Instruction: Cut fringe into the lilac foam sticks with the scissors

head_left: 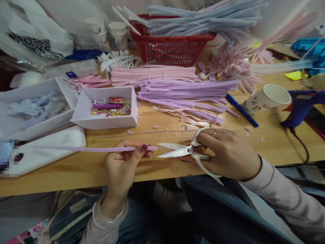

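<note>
My left hand (124, 166) pinches a long purple pipe cleaner (96, 149) between thumb and fingers close to its right end. The rest of the stem stretches left over a white case (58, 145). In my right hand (228, 152) are scissors (200, 152) with pale handles. Their blades are apart and point left at the tip of the pipe cleaner, where a thin strand shows. A thin bare stem (142, 133) lies on the table just beyond my hands.
Bundles of purple (188, 89) and pink pipe cleaners (154, 75) lie behind, before a red basket (175, 49) of blue ones. At left stands a white box of beads (104, 122). Rightward are a blue pen (242, 110), a paper cup (269, 98) and a glue gun (299, 105).
</note>
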A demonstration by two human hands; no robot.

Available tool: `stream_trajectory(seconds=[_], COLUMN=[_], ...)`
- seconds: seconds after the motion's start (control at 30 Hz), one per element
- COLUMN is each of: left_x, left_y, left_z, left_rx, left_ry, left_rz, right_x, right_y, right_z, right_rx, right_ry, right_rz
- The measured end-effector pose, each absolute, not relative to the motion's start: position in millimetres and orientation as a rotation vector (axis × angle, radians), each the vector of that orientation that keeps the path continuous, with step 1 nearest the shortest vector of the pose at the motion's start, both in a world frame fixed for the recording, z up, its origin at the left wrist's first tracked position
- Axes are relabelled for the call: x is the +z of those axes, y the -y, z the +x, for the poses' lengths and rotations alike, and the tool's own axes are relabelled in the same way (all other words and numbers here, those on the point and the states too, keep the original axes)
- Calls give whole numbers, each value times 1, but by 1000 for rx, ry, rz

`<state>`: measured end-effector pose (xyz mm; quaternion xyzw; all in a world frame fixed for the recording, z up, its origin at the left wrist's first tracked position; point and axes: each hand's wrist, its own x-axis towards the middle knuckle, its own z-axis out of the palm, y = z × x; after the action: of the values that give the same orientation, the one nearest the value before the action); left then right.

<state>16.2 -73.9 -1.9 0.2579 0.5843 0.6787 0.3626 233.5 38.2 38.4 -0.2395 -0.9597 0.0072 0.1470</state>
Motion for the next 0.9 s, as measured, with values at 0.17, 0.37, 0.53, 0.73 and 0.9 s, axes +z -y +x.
stream_trajectory(seconds=[0.17,0.37,0.53,0.73,0.9], left_x=[-3,-5,-4,-4,-6], left_y=[73,75,75,73,75], left_z=[16,16,17,18,16], left_rx=[1727,1722,1718,1744,1744], left_ry=[-1503,-1479,-1481,-1458,-1431], left_rz=[710,733,751,773,793], right_x=[39,37,40,38,36], right_y=[-37,-38,-38,-38,-38], right_z=[234,235,235,235,235], right_rx=[-17,-36,-22,-56,-76], right_ry=[2781,2819,2827,2832,2828], right_rz=[-678,-706,-719,-711,-727])
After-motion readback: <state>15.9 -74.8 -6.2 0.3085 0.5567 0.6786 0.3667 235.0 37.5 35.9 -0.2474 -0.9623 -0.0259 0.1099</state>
